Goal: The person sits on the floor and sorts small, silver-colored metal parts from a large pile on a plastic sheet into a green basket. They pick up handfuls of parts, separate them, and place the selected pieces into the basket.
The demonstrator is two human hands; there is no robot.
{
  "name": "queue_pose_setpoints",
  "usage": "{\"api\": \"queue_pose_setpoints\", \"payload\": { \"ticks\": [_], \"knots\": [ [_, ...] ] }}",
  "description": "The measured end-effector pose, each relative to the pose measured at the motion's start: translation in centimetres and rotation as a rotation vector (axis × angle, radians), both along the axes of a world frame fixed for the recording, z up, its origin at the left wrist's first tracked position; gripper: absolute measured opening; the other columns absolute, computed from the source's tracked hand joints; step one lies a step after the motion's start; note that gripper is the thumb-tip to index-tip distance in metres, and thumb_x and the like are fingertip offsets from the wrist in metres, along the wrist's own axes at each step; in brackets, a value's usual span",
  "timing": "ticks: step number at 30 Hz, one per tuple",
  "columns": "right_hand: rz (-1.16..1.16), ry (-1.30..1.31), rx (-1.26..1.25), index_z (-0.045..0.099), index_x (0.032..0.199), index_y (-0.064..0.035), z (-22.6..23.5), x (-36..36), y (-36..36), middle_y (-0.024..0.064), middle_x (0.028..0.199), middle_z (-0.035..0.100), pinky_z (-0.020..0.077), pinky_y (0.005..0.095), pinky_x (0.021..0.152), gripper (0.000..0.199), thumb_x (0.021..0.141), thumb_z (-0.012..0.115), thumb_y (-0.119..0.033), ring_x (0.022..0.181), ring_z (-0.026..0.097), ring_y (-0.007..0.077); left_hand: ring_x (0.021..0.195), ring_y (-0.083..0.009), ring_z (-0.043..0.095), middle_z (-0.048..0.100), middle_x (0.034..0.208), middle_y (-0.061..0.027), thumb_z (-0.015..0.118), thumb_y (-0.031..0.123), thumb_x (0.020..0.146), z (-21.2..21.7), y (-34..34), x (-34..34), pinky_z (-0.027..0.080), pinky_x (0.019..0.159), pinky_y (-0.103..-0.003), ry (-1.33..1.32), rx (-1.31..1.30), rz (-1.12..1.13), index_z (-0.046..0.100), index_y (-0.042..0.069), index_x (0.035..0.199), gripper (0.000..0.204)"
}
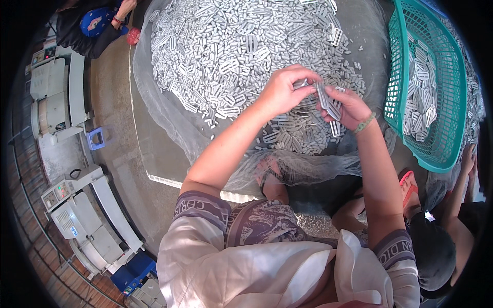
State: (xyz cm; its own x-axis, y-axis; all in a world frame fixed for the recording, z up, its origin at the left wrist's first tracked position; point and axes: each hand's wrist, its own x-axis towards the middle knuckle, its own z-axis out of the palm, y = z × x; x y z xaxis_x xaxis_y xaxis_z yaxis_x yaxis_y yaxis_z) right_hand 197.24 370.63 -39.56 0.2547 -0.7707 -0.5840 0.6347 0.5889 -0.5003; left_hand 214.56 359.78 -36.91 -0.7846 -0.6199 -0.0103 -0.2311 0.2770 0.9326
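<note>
At frame centre, above the heap of grey metal clips, your left hand pinches one clip; your right hand clamps a stack of clips

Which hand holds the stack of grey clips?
The right hand, with the wristband, holds the stack; the left hand pinches only one piece.

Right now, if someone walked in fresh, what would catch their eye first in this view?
First, the huge heap of small grey metal frame-shaped pieces spread over a pale mesh sheet across the upper middle. At its near edge, the left hand and right hand meet, each pinching a few of those pieces. To the right, a tilted teal plastic lattice basket holds more of them.
</note>
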Motion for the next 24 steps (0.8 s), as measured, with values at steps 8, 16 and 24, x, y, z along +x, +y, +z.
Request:
{"api": "queue_pose_setpoints", "payload": {
  "ticks": [8,16,24],
  "knots": [
    [-0.381,-0.18,-0.023,0.051,0.107,0.0023,-1.3,2.9,-1.1,0.013,0.103,0.059,0.0475,0.0349,0.081,0.022,0.09,0.05,-0.013,0.093,0.059,0.0212,0.072,-0.0064,0.052,0.061,0.075,0.0003,0.077,0.017,0.07,-2.8,3.7,1.0,0.043,0.07,-0.023,-0.116,0.456,0.242,0.06,0.004,0.074,0.021],
    [-0.41,-0.204,-0.034,0.049,0.111,0.0027,-1.2,5.3,-0.9,0.0119,0.107,0.058,0.041,0.0365,0.09,0.027,0.089,0.05,-0.013,0.102,0.054,0.0207,0.058,-0.005,0.047,0.058,0.075,-0.0006,0.075,0.01,0.071,-3.5,4.7,2.3,0.036,0.049,-0.021,-0.056,0.734,0.439,0.056,0.005,0.087,0.025],
    [-0.298,0.376,0.05,0.045,0.111,0.0067,0.6,6.8,-1.4,0.0126,0.079,0.062,0.0468,0.0229,0.046,0.032,0.09,0.05,-0.017,0.056,0.058,0.0152,0.05,-0.0101,0.041,0.056,0.079,-0.0074,0.059,0.006,0.08,-3.5,2.6,9.9,0.033,0.045,-0.024,0.13,1.313,0.592,0.048,0.008,0.092,0.017]
  ]
}}
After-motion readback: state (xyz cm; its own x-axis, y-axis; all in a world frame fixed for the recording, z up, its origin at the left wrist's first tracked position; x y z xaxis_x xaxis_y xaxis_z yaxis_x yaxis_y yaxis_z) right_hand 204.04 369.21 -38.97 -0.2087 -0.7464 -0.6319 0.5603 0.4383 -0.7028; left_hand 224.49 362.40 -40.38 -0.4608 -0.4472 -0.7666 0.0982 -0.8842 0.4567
